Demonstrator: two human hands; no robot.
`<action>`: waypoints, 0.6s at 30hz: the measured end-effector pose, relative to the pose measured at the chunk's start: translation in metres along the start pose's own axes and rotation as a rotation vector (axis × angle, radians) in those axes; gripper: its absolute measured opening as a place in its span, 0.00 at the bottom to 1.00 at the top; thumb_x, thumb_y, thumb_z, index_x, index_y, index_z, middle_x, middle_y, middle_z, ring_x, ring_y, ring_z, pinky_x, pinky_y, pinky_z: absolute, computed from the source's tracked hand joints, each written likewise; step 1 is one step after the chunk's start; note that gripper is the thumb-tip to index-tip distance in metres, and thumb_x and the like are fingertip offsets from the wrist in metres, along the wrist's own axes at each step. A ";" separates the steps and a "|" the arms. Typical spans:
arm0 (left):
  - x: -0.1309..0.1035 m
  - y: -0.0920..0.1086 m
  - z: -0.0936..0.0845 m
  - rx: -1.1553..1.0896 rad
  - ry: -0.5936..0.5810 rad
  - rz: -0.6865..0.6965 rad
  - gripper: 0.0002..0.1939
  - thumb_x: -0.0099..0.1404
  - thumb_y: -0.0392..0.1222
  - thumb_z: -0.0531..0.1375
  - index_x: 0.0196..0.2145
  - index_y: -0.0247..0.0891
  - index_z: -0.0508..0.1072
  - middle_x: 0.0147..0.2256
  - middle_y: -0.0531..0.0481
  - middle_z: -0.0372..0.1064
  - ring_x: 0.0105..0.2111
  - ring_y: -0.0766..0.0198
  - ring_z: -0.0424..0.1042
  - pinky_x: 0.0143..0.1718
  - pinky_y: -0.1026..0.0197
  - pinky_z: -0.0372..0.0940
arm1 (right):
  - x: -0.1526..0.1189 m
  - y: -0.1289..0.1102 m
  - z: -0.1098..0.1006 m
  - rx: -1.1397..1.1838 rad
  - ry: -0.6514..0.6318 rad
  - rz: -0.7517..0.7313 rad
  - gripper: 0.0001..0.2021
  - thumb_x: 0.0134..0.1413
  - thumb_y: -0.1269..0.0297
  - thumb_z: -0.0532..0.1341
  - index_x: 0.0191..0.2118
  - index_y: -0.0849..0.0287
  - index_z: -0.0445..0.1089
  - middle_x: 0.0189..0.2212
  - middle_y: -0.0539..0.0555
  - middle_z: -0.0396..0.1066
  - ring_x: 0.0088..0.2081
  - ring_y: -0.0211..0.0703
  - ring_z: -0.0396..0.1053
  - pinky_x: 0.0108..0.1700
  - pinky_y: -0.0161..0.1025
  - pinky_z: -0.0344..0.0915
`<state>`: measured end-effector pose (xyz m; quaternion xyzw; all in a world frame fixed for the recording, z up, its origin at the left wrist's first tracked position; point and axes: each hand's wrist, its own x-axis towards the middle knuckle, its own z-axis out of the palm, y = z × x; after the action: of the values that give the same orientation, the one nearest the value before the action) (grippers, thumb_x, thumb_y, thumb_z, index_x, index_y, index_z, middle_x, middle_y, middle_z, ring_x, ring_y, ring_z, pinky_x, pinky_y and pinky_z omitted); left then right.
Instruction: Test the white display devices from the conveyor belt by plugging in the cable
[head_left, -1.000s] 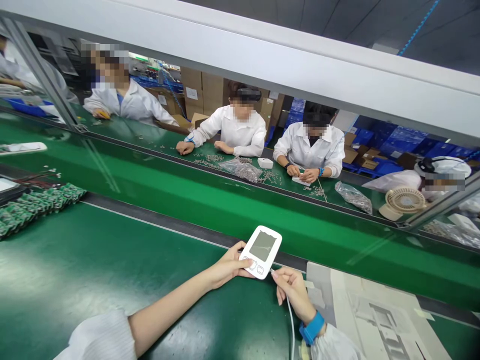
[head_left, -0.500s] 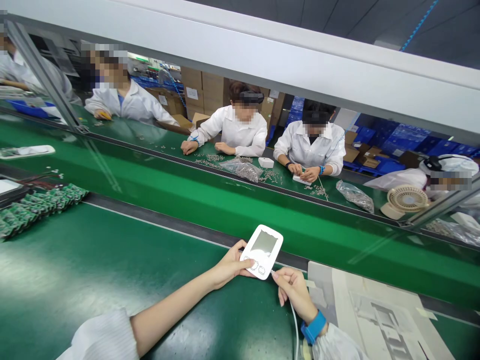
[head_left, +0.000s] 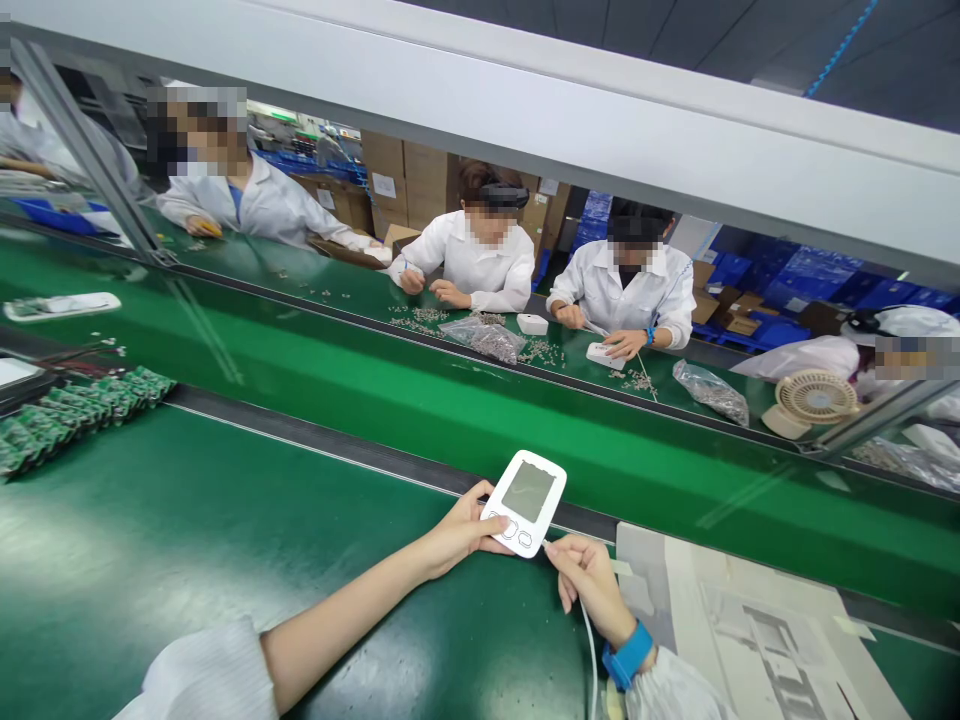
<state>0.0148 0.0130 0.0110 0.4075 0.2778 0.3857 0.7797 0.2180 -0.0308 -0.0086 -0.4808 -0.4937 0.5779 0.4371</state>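
Note:
A white device (head_left: 528,492) with a grey screen and outlined buttons is tilted in my left hand (head_left: 469,525), whose thumb lies on the button area. My right hand (head_left: 581,572) pinches the end of a white cable (head_left: 591,650) at the device's lower right edge. The cable runs down past my wrist, which wears a blue band (head_left: 628,655). How far the plug sits in the device is hidden by the fingers and the edge.
Green circuit boards (head_left: 82,415) are piled at the left. A paper sheet (head_left: 780,620) is taped down at the right. Beyond the green belt (head_left: 360,400), people in white coats sit at a bench with small parts, plastic bags (head_left: 491,342) and a fan (head_left: 816,398).
My hands, the device and the cable have hardly moved. The white tray-like piece at far left has shifted slightly right. Across the belt, the co-workers' hands and arms have moved.

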 end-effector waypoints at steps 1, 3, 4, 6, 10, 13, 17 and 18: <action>0.000 0.000 0.000 -0.009 0.004 0.001 0.20 0.52 0.41 0.64 0.35 0.36 0.56 0.38 0.40 0.71 0.39 0.50 0.71 0.41 0.42 0.65 | 0.000 0.000 0.000 0.009 0.010 0.000 0.17 0.44 0.52 0.62 0.24 0.64 0.67 0.05 0.41 0.54 0.06 0.30 0.53 0.09 0.27 0.46; 0.000 0.000 0.000 -0.013 0.011 -0.002 0.20 0.52 0.41 0.65 0.35 0.36 0.56 0.38 0.40 0.71 0.39 0.50 0.71 0.41 0.43 0.66 | 0.000 -0.001 0.000 0.014 0.023 0.002 0.17 0.44 0.51 0.62 0.24 0.64 0.67 0.04 0.41 0.53 0.06 0.30 0.53 0.09 0.27 0.46; 0.000 0.000 0.000 -0.009 0.013 -0.004 0.20 0.52 0.41 0.65 0.35 0.36 0.57 0.38 0.40 0.71 0.39 0.50 0.71 0.40 0.44 0.66 | 0.000 -0.001 0.001 0.010 0.023 0.003 0.17 0.44 0.51 0.62 0.24 0.64 0.67 0.04 0.41 0.53 0.06 0.30 0.53 0.09 0.27 0.46; 0.000 0.000 0.001 -0.001 0.015 -0.004 0.20 0.52 0.41 0.64 0.35 0.36 0.57 0.37 0.40 0.71 0.38 0.50 0.71 0.39 0.45 0.67 | 0.000 -0.002 0.001 -0.003 0.015 0.001 0.17 0.44 0.51 0.62 0.25 0.64 0.67 0.05 0.41 0.54 0.07 0.30 0.53 0.09 0.27 0.46; 0.000 0.000 0.001 0.000 0.018 -0.001 0.19 0.52 0.41 0.65 0.35 0.36 0.57 0.37 0.40 0.71 0.38 0.50 0.71 0.39 0.44 0.67 | -0.001 -0.002 0.001 -0.015 0.007 -0.001 0.17 0.45 0.51 0.62 0.25 0.63 0.67 0.05 0.41 0.54 0.07 0.29 0.53 0.10 0.27 0.46; -0.001 0.001 0.002 0.006 0.016 -0.006 0.20 0.51 0.41 0.65 0.34 0.36 0.57 0.36 0.41 0.72 0.38 0.50 0.71 0.39 0.44 0.67 | -0.001 -0.002 0.000 -0.036 -0.002 0.009 0.17 0.45 0.51 0.61 0.25 0.63 0.67 0.06 0.41 0.55 0.07 0.29 0.53 0.10 0.27 0.46; 0.000 -0.001 0.000 0.043 0.009 0.009 0.20 0.51 0.42 0.65 0.34 0.37 0.56 0.35 0.43 0.72 0.36 0.52 0.72 0.36 0.47 0.68 | -0.001 0.000 -0.001 -0.065 -0.020 0.018 0.16 0.47 0.53 0.61 0.25 0.64 0.67 0.07 0.42 0.56 0.08 0.28 0.53 0.10 0.26 0.43; 0.000 -0.002 0.000 0.059 0.007 0.016 0.20 0.51 0.42 0.65 0.33 0.37 0.56 0.35 0.43 0.72 0.36 0.52 0.72 0.35 0.48 0.69 | 0.000 0.001 -0.001 -0.071 -0.023 0.019 0.16 0.47 0.53 0.61 0.25 0.64 0.67 0.07 0.42 0.56 0.08 0.28 0.53 0.10 0.26 0.43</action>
<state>0.0157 0.0125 0.0088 0.4310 0.2886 0.3851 0.7633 0.2192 -0.0311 -0.0095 -0.4939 -0.5142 0.5696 0.4088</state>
